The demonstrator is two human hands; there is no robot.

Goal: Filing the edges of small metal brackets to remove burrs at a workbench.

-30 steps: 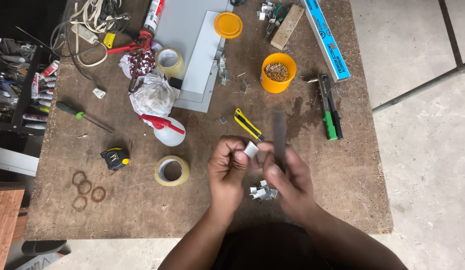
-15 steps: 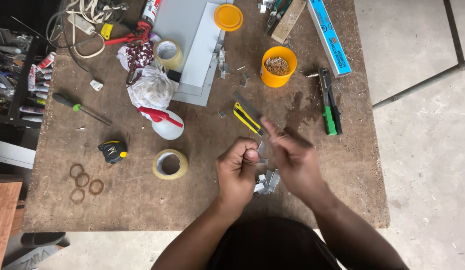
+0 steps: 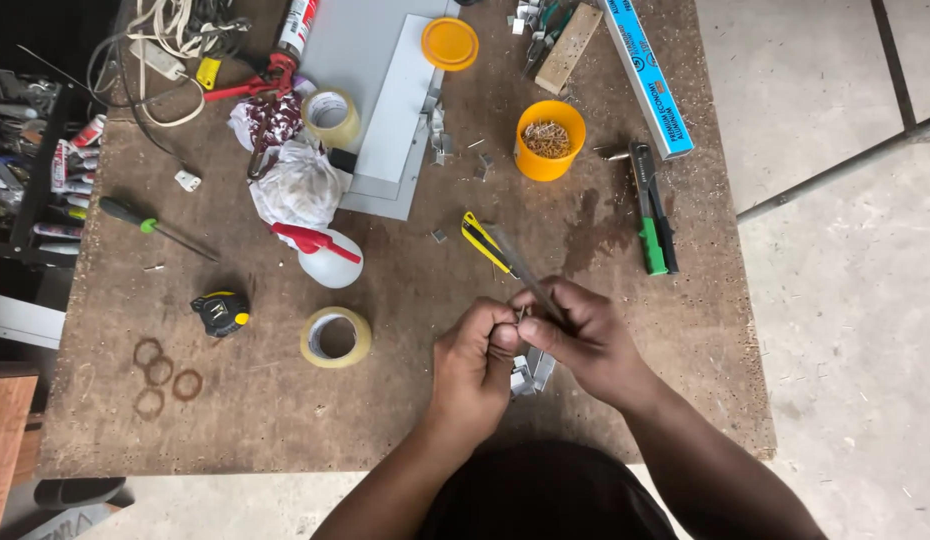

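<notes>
Left hand [image 3: 475, 365]: fingers curled shut, pinching a small metal clip [image 3: 518, 316] at the fingertips; the clip is mostly hidden, so its shape cannot be told.
Right hand [image 3: 585, 340]: fingers closed around a thin dark tool [image 3: 520, 265], its tip meeting the clip; the two hands touch each other.
Below the fingers: a small heap of bent metal pieces [image 3: 532, 372] lies on the bench [image 3: 405, 420], partly under both hands.
Just above the fingers: a yellow utility knife [image 3: 482, 241], close beside the tool's shaft.
Left of the fingers: a roll of clear tape [image 3: 336, 337] near; a yellow-black tape measure [image 3: 222, 312] further out; a white spray bottle [image 3: 325, 258] up-left.
Right of the fingers: a green-handled tool [image 3: 649, 208], well apart.
Far above: an orange cup of screws [image 3: 550, 140].
Edges: hands work near the bench's near edge; the right edge is well apart.
Open room: bare board lies left and below-left of the left hand, and between the right hand and the right edge.
</notes>
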